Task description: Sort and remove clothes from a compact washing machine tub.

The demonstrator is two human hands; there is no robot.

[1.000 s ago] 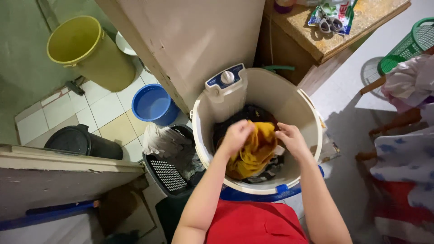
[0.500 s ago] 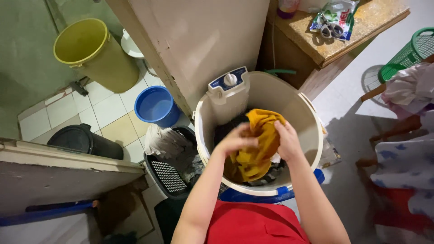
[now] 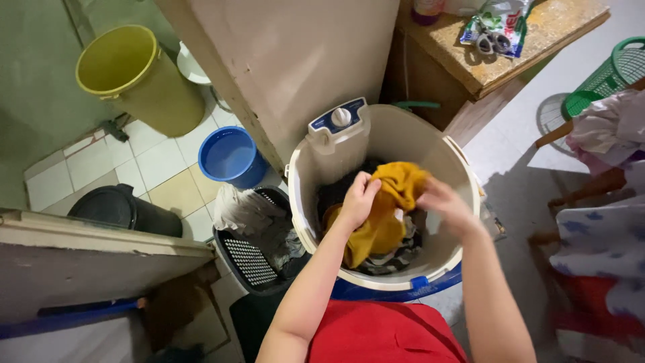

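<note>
The person in the red top is leaning over the round washer tub [image 3: 463, 202]. The left hand [image 3: 359, 198] is gripping the yellow cloth [image 3: 386, 208], its fingers closed tight on the cloth's upper edge. A moment ago this hand was lower and flatter on the cloth; now it is pulling up. The right hand [image 3: 443, 202] is blurry, moving out toward 3 o'clock, and I cannot tell if its fingers are pinching the cloth. The cloth is hanging longer now, above the dark clothes [image 3: 390, 259] in the tub, so it looks like it is being shaken open. At 9 o'clock from the tub is a black basket [image 3: 252, 259]. Farther, at 10 o'clock, are a blue bucket [image 3: 228, 156] and a yellow bin [image 3: 138, 74].
</note>
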